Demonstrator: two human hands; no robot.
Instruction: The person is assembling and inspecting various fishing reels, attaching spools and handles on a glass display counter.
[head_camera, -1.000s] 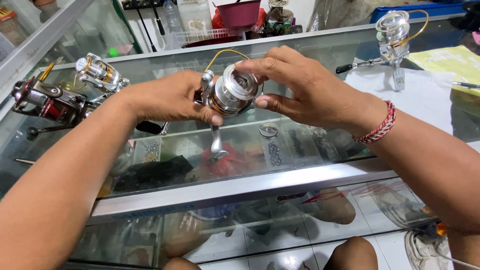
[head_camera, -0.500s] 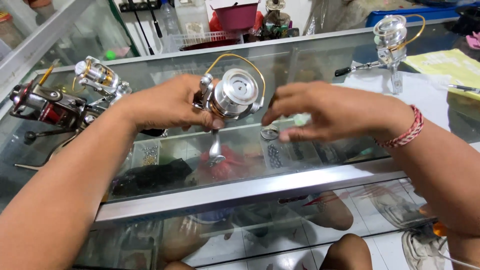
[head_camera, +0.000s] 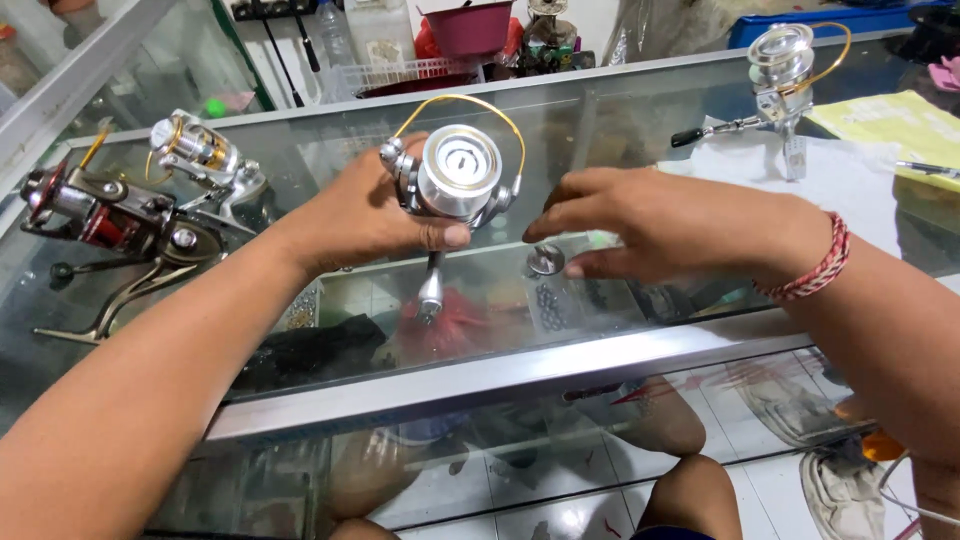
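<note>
My left hand (head_camera: 365, 215) grips a silver spinning fishing reel (head_camera: 455, 180) with a gold bail wire, held above a glass counter (head_camera: 400, 330); its spool face points up at me and its foot hangs down. To the right of the reel my right hand (head_camera: 660, 220) hovers with fingers apart and nothing in it, a red braided band on the wrist. A small round metal cap (head_camera: 546, 260) lies on the glass just under my right fingertips.
Two more reels lie at the left: a red and bronze one (head_camera: 110, 225) and a silver and gold one (head_camera: 200, 155). Another silver reel (head_camera: 785, 70) stands far right on white paper, beside a yellow sheet (head_camera: 890, 120). Bins and bottles crowd the back.
My right hand has let go of the reel and moved down to the right, towards the small cap. The reel has tilted so its spool face points up.
</note>
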